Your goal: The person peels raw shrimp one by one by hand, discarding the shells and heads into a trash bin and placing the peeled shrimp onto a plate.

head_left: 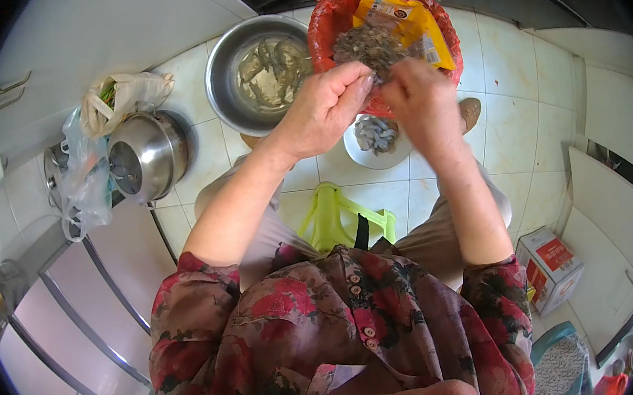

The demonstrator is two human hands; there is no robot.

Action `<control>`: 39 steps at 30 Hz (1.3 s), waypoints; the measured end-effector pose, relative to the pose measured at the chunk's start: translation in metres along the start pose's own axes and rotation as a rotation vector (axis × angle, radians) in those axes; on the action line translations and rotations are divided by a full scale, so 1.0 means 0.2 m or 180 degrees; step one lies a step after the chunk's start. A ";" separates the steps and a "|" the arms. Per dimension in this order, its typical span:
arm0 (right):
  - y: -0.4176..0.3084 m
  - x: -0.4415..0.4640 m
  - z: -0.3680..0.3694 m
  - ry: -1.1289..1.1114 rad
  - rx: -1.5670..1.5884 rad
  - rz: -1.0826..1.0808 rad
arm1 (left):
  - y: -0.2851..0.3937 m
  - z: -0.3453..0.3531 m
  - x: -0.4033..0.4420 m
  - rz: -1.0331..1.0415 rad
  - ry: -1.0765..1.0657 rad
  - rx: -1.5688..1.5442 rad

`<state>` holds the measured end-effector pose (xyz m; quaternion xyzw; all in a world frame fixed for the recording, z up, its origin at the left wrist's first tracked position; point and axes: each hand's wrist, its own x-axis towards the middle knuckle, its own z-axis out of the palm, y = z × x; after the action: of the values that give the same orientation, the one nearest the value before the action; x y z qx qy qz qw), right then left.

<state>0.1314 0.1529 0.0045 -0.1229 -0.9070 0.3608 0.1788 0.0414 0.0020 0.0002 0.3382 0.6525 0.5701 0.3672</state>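
My left hand (pixel 328 110) is closed in a pinch, a small greyish bit of what looks like a shrimp showing at its fingertips. Close beside it, my right hand (pixel 425 101) has its fingers curled in; it is slightly blurred, and whatever it pinches is hidden. Both hands are over the near edge of a red-bag-lined bin (pixel 324 27), which holds a heap of shrimp shells (pixel 367 46) and a yellow packet (pixel 398 13). A metal basin (pixel 220 82) to the left contains whole shrimp (pixel 274 62) in water. Below the hands, a white plate (pixel 362 156) carries peeled shrimp (pixel 376 133).
A light-green stool (pixel 329 215) stands between the legs. On the left are a lidded steel pot (pixel 165 147), a cloth bag (pixel 138 93) with greens and a clear plastic bag (pixel 81 177). A cardboard box (pixel 552 267) sits at the right by white cabinets (pixel 612 224).
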 end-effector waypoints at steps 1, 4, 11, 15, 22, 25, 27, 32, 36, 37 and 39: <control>0.02 0.01 -0.01 0.0216 -0.0194 0.0046 | 0.01 -0.01 -0.01 0.0004 0.0011 0.0000; 0.05 0.05 -0.10 0.0417 -0.0152 0.0176 | 0.05 -0.06 -0.04 -0.0443 -0.0044 -0.0823; 0.07 0.08 -0.01 0.0848 -0.0481 -0.0383 | 0.04 -0.10 -0.03 -0.1137 -0.0173 -0.2016; 0.23 0.05 0.11 0.0423 -0.1129 -0.0062 | 0.00 -0.12 -0.01 -0.1187 -0.0248 -0.2284; 0.23 0.03 0.04 0.0242 -0.0271 0.0421 | -0.04 -0.11 0.01 -0.1282 -0.0272 -0.2697; 0.24 0.03 0.06 0.0281 -0.0233 0.0248 | -0.05 -0.09 0.02 -0.1249 -0.0185 -0.2899; 0.26 0.02 0.06 0.0321 -0.0400 0.0062 | -0.07 -0.08 0.03 -0.1250 -0.0092 -0.3071; 0.20 0.01 0.02 0.0180 -0.0018 0.0989 | -0.07 -0.04 0.03 -0.1155 -0.0106 -0.2967; 0.14 0.04 -0.01 0.0144 0.0064 0.1249 | -0.08 -0.02 0.04 -0.1042 0.0087 -0.2805; 0.17 0.02 0.01 -0.0104 0.0656 0.1204 | -0.07 -0.02 0.05 -0.1035 0.0098 -0.2801; 0.16 0.00 0.04 -0.0360 0.1252 0.1151 | -0.06 -0.01 0.06 -0.0941 0.0235 -0.2434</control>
<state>0.1304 0.1707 -0.0239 -0.2255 -0.7914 0.5624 0.0810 0.0328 0.0106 -0.0130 0.0593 0.4480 0.7243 0.5208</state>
